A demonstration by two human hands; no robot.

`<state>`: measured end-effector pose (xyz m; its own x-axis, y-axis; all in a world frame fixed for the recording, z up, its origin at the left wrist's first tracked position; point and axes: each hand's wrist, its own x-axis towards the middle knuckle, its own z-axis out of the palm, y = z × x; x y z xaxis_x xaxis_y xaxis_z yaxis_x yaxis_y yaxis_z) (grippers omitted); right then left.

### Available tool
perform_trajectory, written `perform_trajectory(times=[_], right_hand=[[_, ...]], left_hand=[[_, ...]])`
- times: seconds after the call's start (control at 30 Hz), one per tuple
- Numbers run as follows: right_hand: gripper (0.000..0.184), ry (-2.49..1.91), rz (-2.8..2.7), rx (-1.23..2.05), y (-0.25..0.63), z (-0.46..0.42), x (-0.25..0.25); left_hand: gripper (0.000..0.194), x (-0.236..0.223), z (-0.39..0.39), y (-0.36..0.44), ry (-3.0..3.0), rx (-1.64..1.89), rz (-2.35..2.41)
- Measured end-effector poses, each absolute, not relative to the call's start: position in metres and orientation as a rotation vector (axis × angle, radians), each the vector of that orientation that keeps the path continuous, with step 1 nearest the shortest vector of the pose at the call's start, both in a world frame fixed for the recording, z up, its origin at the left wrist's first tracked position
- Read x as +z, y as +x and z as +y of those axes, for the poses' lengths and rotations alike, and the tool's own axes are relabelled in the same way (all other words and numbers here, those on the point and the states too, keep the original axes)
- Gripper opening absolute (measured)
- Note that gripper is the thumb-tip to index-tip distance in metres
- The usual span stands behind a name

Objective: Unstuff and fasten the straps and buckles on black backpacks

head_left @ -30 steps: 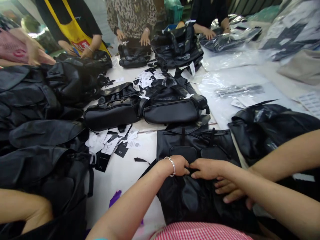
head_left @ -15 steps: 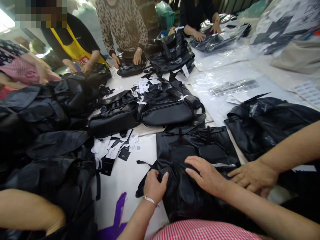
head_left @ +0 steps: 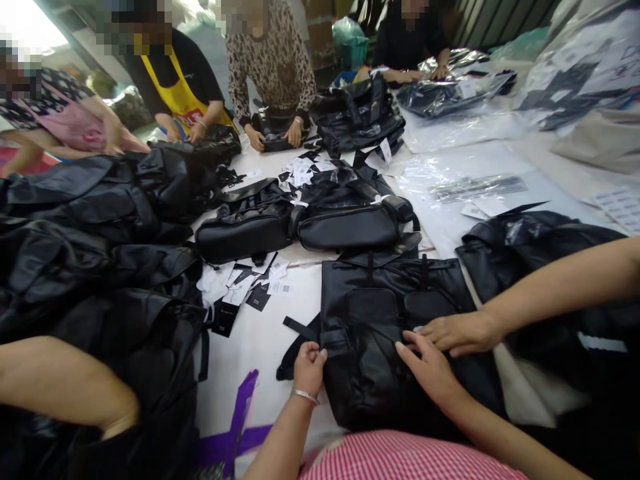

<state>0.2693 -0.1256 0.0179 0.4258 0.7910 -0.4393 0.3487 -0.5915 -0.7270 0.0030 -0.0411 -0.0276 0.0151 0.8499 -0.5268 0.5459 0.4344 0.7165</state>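
Black bag (head_left: 373,373), insides hidden; your left hand (head_left: 309,367) curls at its edge, can't tell if gripping, right hand (head_left: 433,370) lies open on top.

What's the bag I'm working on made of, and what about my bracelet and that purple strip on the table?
The bag looks like smooth black leather or imitation, with soft sheen and creases; which one, I can't tell. The bracelet seems silver-toned metal, going by its bright shine. The purple strip is thin and flat, perhaps plastic tape.
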Motion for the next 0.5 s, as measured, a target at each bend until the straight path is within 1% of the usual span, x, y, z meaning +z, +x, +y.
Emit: perform_trajectory(times=[0.07,0.13,0.2,0.27,0.3,0.37,0.47,0.5], right_hand=[[0.053,-2.137,-0.797,1.245,0.273,-0.135,0.017],[0.050,-2.164,-0.775,1.328,0.276,-0.140,0.014],[0.045,-2.227,-0.899,1.298,0.276,-0.141,0.012],[0.043,-2.276,-1.029,1.254,0.273,-0.140,0.011],[0.044,-2.291,-1.066,1.241,0.271,-0.140,0.010],[0.044,-2.303,-1.125,1.200,0.267,-0.140,0.009],[0.039,-2.289,-1.220,1.100,0.265,-0.142,0.007],[0.037,-2.290,-1.242,1.072,0.266,-0.144,0.007]], left_hand=[[0.013,-0.012,-0.036,0.004,1.422,0.245,1.715],[0.014,0.013,-0.031,0.015,1.711,0.179,1.747],[0.026,0.038,-0.029,0.034,1.891,0.122,1.689],[0.041,0.054,-0.032,0.056,1.903,0.010,1.573],[0.045,0.057,-0.036,0.066,1.888,-0.044,1.523],[0.043,0.055,-0.045,0.080,1.885,-0.097,1.470],[0.029,0.039,-0.055,0.083,1.886,-0.071,1.464],[0.027,0.034,-0.058,0.080,1.864,-0.056,1.460]])
